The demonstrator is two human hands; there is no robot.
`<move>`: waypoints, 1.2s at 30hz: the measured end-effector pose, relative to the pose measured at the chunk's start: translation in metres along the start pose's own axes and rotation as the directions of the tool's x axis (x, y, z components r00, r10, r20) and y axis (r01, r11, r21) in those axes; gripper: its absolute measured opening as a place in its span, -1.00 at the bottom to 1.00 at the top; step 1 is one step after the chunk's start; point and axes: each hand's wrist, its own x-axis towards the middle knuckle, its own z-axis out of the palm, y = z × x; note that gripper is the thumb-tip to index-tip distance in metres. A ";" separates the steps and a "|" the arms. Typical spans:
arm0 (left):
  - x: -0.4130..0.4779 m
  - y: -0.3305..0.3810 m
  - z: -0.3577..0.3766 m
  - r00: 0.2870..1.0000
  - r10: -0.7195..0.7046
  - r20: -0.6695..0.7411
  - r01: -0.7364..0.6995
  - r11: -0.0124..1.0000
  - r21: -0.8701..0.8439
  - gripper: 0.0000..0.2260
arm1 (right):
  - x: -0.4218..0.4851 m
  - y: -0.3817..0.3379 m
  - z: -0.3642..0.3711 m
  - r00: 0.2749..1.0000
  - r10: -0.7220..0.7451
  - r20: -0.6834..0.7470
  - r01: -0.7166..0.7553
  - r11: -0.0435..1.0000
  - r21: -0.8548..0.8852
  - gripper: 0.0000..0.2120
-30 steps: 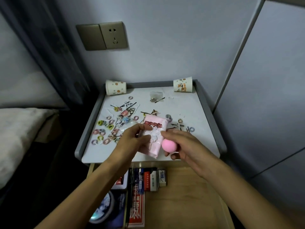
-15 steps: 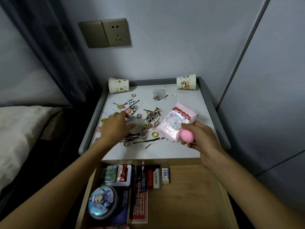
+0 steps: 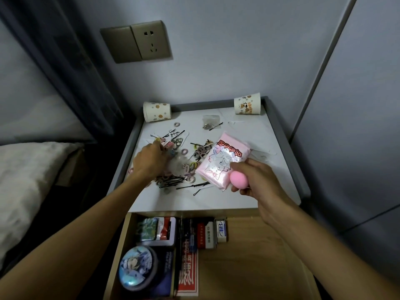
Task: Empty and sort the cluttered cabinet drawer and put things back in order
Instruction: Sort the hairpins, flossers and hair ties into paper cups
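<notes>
**Drawer open, small clutter out on top**

Drawer (image 3: 249, 267) pulled out. Left side holds a round blue tin (image 3: 137, 268), a rectangular tin (image 3: 157, 231) and card boxes (image 3: 205, 234) packed side by side; right side is bare wood. Cabinet top (image 3: 249, 191): loose pile of small hair ties (image 3: 190, 167) and black bobby pins (image 3: 190, 186), left of centre. Pink packet (image 3: 223, 163) and pink egg-shaped sponge (image 3: 239, 180) are gripped together in the right hand (image 3: 262, 180), above the top.

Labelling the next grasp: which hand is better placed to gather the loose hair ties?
Left. The left hand is on the hair ties; the right hand grips the pink packet and pink sponge, so it's full.
</notes>
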 end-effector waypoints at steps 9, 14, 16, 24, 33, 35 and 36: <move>0.028 0.011 -0.009 0.991 0.105 0.082 -0.115 0.985 0.129 -0.72 | 0.002 0.004 0.000 1.000 0.003 0.015 -0.003 1.000 -0.014 -0.86; 0.033 0.013 -0.005 0.987 0.097 0.127 -0.113 0.986 0.119 -0.85 | 0.003 0.004 0.004 0.999 -0.002 0.035 0.003 1.000 -0.020 -0.93; 0.036 0.013 -0.005 0.988 0.092 0.121 -0.096 0.995 0.030 -0.84 | 0.003 0.004 0.005 0.999 -0.005 0.037 0.006 1.000 -0.020 -0.93; 0.043 0.018 -0.033 0.986 0.015 0.165 0.101 0.731 -0.675 -0.91 | 0.003 0.004 0.002 0.999 -0.010 0.049 0.010 1.000 0.003 -0.90; 0.025 0.033 -0.077 0.998 0.060 0.013 -0.011 0.393 -0.920 -0.78 | -0.005 0.009 0.008 0.984 -0.018 0.178 0.023 0.999 -0.024 -0.87; 0.014 0.034 -0.088 0.998 0.062 -0.004 -0.025 0.352 -0.936 -0.79 | -0.007 0.009 0.009 0.980 -0.016 0.200 0.024 0.999 -0.038 -0.86; 0.007 0.033 -0.094 0.998 0.069 -0.012 -0.034 0.326 -0.945 -0.78 | -0.008 0.009 0.010 0.977 -0.016 0.211 0.027 0.999 -0.046 -0.85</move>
